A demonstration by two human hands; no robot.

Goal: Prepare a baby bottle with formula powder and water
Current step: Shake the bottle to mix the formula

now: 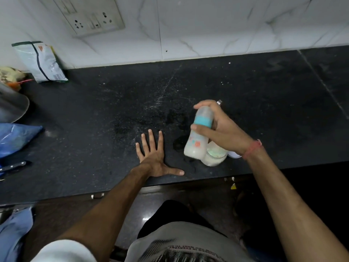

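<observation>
- Gripping a baby bottle (198, 135) in the right hand (222, 127), fingers and thumb curling round its neck and teal collar (203, 121), clear cap pointing up and away.
- Tilting above the table (113, 103), near its front edge, the bottle's base hanging in front of a small clear jar (215, 156).
- Showing milky white liquid pooling in the bottle's lower part; upper body looking cloudy.
- Holding white powder, the jar sitting on the table just behind and right of the bottle; whether touching, not clear.
- Peeking out from under the right wrist, a white lid-like piece (235, 154), mostly hidden.
- Wearing a red thread band (252, 148) on the right wrist.
- Lying flat on the table, the left hand (154, 156), palm down, fingers straight and spread, holding nothing, well clear of the bottle.
- Glistening on the dark surface between both hands, wet patches (179, 142).
- Leaning against the tiled wall at far left, a printed pouch (40, 62); contents not visible.
- Resting at the left edge, a blue plastic bag (17, 137) and a knife handle (14, 166).
</observation>
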